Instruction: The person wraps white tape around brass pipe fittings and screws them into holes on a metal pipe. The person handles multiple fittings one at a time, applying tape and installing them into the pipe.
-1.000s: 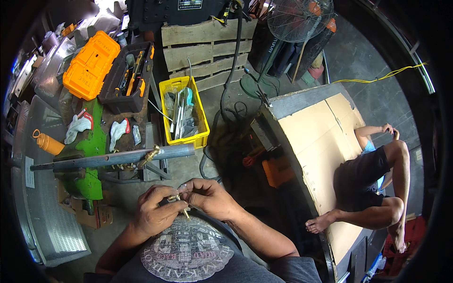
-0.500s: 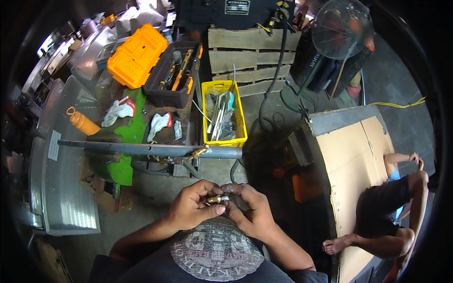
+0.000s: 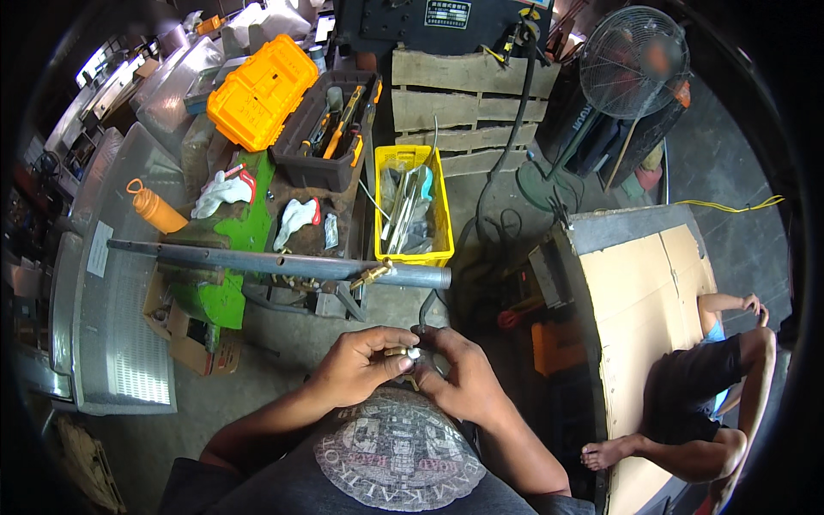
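Concrete workshop floor (image 3: 283, 343), cluttered — I see left hand (image 3: 356, 369) and right hand (image 3: 459, 378) pinching one small brass fitting (image 3: 399, 352) together.

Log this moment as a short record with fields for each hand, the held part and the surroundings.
left hand: pinches a small brass fitting with a white tip
right hand: touches the same fitting from the other side
ahead: long grey metal pipe lying level, brass valve on it
beyond: yellow plastic crate, open black toolbox with orange lid
right: a person sits on the floor
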A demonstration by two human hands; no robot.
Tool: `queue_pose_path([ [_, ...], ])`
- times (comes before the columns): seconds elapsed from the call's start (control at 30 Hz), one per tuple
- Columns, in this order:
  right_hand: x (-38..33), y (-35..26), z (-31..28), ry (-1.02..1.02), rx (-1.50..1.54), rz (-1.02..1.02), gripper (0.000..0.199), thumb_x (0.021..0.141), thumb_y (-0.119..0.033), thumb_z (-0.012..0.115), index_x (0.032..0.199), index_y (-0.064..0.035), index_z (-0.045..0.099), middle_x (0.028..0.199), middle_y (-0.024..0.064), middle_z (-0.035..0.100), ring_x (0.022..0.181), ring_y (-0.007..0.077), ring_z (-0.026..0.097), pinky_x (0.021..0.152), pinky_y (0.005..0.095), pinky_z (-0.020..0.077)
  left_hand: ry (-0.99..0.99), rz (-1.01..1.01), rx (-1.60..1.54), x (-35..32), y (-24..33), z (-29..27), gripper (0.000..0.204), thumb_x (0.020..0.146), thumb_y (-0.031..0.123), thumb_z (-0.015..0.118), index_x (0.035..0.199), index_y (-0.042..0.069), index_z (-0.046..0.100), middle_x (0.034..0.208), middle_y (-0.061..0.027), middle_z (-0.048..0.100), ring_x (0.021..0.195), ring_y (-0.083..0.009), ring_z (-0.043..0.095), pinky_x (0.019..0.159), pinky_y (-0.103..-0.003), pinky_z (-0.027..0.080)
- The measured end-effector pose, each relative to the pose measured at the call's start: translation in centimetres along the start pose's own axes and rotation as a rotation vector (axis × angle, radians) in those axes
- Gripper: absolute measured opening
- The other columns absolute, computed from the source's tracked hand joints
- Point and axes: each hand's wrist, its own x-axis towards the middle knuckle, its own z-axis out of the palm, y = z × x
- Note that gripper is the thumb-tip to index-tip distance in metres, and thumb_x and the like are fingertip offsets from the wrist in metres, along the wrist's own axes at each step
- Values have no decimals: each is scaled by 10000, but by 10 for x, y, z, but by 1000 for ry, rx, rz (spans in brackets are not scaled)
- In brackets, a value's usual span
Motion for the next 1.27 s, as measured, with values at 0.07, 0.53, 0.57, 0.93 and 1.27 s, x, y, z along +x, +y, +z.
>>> queue_pose_path([
  [0.07,2,8,4,-7,0,81,390,809,-131,687,1150,55,647,1012,241,650,941,420,656,829,432,529,26,-27,16,1,-9,-3,305,963,93,703,1244,-13,650,1046,-40,702,916,-61,640,782,-220,531],
  [0.53,2,12,17,28,-260,-58,162,843,-153,709,927,-15,686,881,166,648,815,395,647,737,470,537,80,91,570,1,-8,0,255,927,73,666,1175,17,676,1047,-135,684,914,-246,705,779,-332,563],
  [0.57,2,11,17,40,-264,-69,156,840,-138,719,936,-17,698,881,160,656,818,382,653,736,457,539,93,111,574,0,-7,0,244,928,73,665,1165,16,676,1050,-135,684,915,-247,705,775,-333,563],
  [0.93,4,13,10,63,-335,-261,156,808,-134,736,932,-41,714,907,109,664,813,333,643,729,417,539,136,271,560,2,-6,2,192,943,73,653,1125,21,682,1026,-129,692,929,-250,699,767,-333,550],
  [1.27,4,7,9,80,-424,-310,171,755,-114,777,914,-75,728,922,79,695,823,286,645,721,379,544,191,308,527,3,-10,4,168,962,68,635,1113,9,677,1010,-113,696,905,-224,692,780,-320,538],
])
